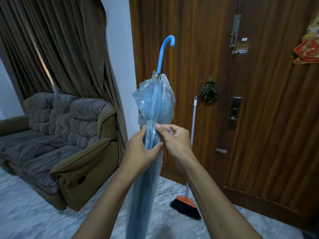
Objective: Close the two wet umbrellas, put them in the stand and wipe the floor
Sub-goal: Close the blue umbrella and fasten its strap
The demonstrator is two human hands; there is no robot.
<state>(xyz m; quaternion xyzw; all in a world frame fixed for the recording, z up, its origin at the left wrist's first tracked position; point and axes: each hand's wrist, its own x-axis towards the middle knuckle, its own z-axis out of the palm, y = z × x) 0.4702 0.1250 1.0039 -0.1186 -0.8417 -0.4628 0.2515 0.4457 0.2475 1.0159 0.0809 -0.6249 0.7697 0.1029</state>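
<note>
A closed translucent blue umbrella (156, 102) stands upright in front of me, its curved blue handle (164, 50) pointing up and its tip out of sight below the frame. My left hand (139, 150) wraps around the folded canopy at mid-height. My right hand (174, 140) pinches the canopy's plastic folds at the same height, thumb and fingers closed on them. Above my hands the canopy bulges loosely. A second umbrella and a stand are not in view.
A broom with a white stick (194, 121) and orange-black head (187, 206) leans against the wooden door (259, 100) on the right. A brown sofa (57, 144) fills the left, under brown curtains (60, 49). Marbled floor (34, 213) lies below.
</note>
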